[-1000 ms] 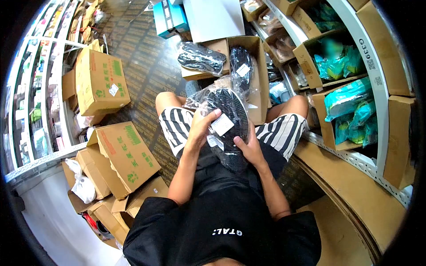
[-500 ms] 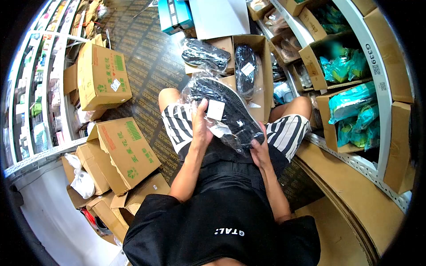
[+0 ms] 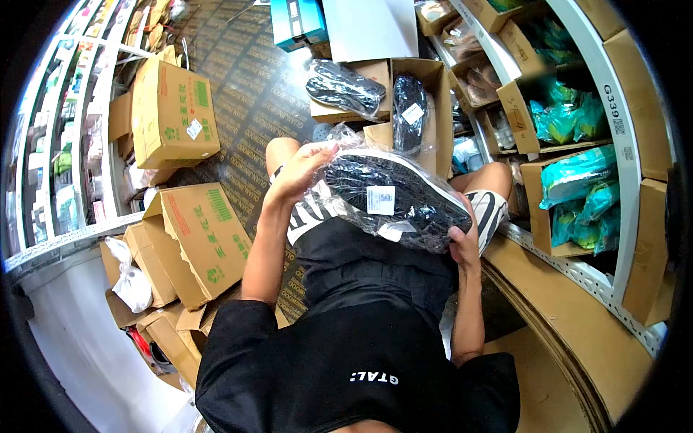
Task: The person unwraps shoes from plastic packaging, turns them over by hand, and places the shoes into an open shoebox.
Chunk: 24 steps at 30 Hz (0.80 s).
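Note:
A pair of black shoes [image 3: 426, 191] with a pale sole edge lies in a clear plastic bag above my lap. On the bag's face is a white label [image 3: 380, 200] with a printed code, and another white patch sits below it. My left hand [image 3: 303, 172] pinches the bag's gathered left end. At the opposite end my right hand [image 3: 465, 242] grips the bag and shoes, thumb on top and fingers hidden behind. Just beyond my knees, an open carton [image 3: 442, 115] contains another bagged black shoe pair [image 3: 410, 112]. More bagged black shoes [image 3: 345, 88] rest to its left.
To the right stands a metal shelf [image 3: 617, 187] with cartons of teal bagged goods [image 3: 580, 175]. Brown cartons [image 3: 175, 112] stand at left, several more [image 3: 206, 231] below them. A blue box [image 3: 297, 25] and a white board [image 3: 369, 29] are at the top.
My left hand has slid from the label area to the bag's left end. The shoes have turned to lie more sideways and moved rightward with my right hand.

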Available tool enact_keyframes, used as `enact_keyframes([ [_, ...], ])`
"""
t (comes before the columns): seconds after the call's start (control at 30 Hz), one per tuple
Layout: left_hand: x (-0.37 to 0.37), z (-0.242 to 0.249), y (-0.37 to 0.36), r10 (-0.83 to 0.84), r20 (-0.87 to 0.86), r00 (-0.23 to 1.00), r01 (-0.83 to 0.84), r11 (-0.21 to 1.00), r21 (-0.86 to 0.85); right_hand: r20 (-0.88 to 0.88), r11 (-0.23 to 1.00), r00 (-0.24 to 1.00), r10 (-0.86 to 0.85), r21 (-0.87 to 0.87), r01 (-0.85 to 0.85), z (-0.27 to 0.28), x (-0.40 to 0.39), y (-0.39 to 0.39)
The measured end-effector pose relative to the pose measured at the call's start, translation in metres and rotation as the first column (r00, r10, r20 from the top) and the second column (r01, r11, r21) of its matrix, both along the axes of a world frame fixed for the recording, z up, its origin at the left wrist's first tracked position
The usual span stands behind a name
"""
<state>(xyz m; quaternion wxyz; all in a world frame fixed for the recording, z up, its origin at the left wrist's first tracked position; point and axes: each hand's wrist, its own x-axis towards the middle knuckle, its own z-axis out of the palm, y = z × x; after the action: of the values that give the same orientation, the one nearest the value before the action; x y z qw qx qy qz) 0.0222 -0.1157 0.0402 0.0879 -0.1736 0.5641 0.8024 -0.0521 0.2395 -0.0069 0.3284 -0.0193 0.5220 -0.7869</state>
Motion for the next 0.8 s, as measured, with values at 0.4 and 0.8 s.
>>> enact_keyframes([
  [0.4,-0.019,0.029,0.023,-0.201,-0.05,0.978,0.204,0.975,0.083,-0.089,0.988,0.99,0.106,0.121,-0.095,0.001,-0.014,0.016],
  [0.8,0.018,-0.02,0.027,-0.09,0.095,0.991,0.103,0.985,-0.137,-0.243,0.937,0.931,0.273,0.286,-0.2,0.022,-0.024,0.009],
])
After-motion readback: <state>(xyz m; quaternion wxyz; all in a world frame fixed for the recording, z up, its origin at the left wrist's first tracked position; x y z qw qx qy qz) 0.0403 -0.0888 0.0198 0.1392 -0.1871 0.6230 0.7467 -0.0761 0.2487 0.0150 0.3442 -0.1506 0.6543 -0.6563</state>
